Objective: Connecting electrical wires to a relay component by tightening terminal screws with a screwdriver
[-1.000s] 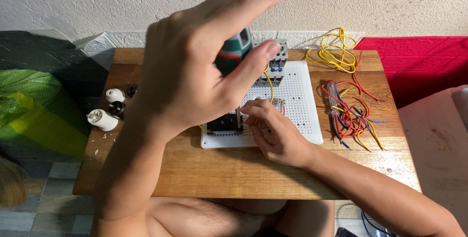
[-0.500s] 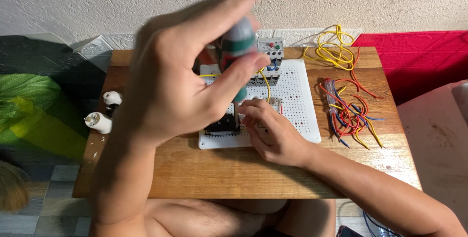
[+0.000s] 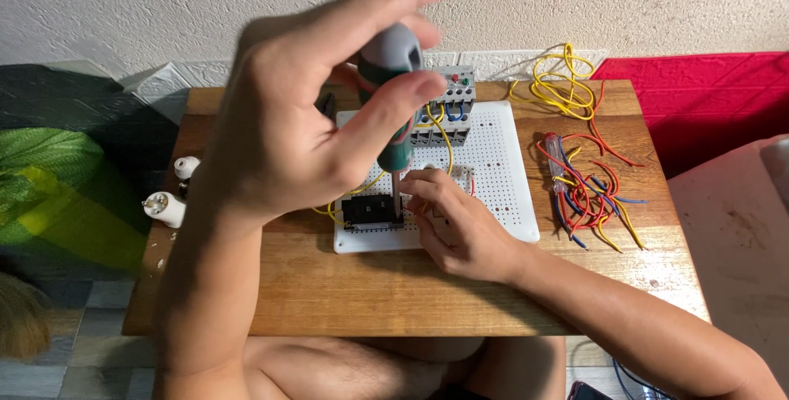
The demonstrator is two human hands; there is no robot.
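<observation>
My left hand point(image 3: 312, 112) grips a green and grey screwdriver point(image 3: 393, 100) held upright, its shaft pointing down onto a small black component point(image 3: 370, 211) at the front left of a white perforated board point(image 3: 501, 170). My right hand point(image 3: 456, 219) rests on the board just right of the black component, fingers steadying the tip area and a yellow wire point(image 3: 444, 133). A grey relay block point(image 3: 448, 104) with coloured buttons sits at the back of the board, partly hidden by the screwdriver handle.
The board lies on a low wooden table point(image 3: 394, 293). Tangled red, blue and yellow wires point(image 3: 588, 186) lie right of it, a yellow wire coil point(image 3: 563, 83) at the back. Two white lamp sockets point(image 3: 168, 203) stand at the left edge. Red cloth point(image 3: 707, 104) is at right.
My left hand has shifted right and settled, bringing the screwdriver upright over the black component. My right hand stays by the board.
</observation>
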